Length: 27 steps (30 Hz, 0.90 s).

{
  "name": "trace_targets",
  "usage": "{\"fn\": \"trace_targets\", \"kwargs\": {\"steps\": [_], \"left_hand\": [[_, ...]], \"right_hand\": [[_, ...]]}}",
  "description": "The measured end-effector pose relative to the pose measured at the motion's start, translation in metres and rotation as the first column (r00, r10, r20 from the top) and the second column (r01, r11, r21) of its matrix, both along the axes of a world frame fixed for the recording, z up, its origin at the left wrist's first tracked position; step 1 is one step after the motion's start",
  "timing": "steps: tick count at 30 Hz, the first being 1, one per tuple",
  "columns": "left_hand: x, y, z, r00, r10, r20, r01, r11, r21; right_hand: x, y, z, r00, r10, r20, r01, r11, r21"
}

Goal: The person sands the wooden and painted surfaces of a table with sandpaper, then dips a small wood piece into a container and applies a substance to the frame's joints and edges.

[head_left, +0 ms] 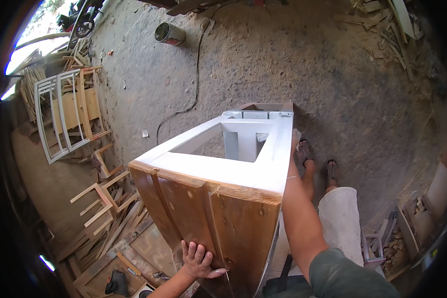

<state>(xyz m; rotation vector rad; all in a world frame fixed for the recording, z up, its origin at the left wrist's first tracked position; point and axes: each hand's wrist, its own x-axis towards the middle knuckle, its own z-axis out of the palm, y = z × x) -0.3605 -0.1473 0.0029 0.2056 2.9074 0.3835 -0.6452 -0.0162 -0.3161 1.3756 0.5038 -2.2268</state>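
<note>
A green sleeve point(345, 273) lies right of the frame point(248, 218), whose white top point(203, 166) stretches lengthwise away from the left hand point(197, 260), spread open on its brown panel point(181, 203), while the right hand point(296, 137) is beside its far right edge, grip too hidden to tell

Scrap wood point(120, 236) lies left of the frame point(203, 166), a bucket point(172, 35) beyond, the left hand point(198, 260) on the frame's near panel point(191, 211)

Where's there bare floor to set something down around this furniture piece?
The widest patch is floor beyond the furniture piece, between the dark cable and scrap wood at upper right. A smaller, lightly littered one lies between the cable and slatted frames at left. Wood strips crowd the lower left, offcuts the lower right.
</note>
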Motion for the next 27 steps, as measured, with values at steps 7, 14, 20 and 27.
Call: {"fn": "trace_targets", "kwargs": {"steps": [7,14,20,27], "left_hand": [[0.018,0.0,-0.005,1.0,0.01,0.028,-0.009,1.0,-0.027],[0.006,0.006,-0.002,0.999,0.035,0.017,-0.035,0.999,0.004],[-0.009,0.027,0.017,0.972,0.209,0.105,-0.197,0.974,-0.108],[-0.166,0.224,0.01,0.971,0.231,-0.064,-0.147,0.786,0.6]], "right_hand": [[-0.026,0.019,0.029,0.99,-0.005,0.143,0.025,0.991,-0.135],[-0.025,0.06,0.123,0.964,-0.13,0.232,0.184,0.957,-0.225],[-0.037,0.083,0.007,0.967,0.133,0.217,-0.108,0.986,-0.123],[-0.041,0.115,0.148,0.92,0.346,0.183,-0.279,0.908,-0.313]]}}
